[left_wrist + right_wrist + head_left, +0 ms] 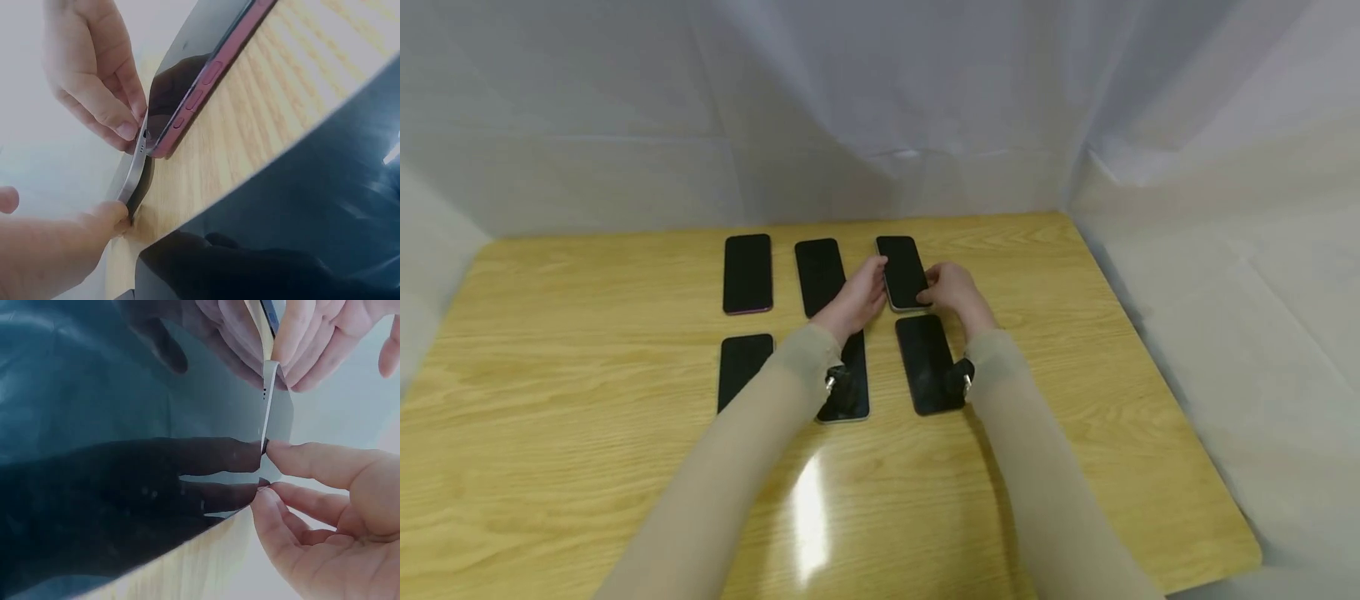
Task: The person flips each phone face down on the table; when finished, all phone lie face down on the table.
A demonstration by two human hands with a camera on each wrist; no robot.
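The top right phone is held at its near end, on the counter above another phone. It is pinched by the left hand and right hand on both edges. Both sides should be gripped evenly, so no neighbour is bumped.

Six phones, one table
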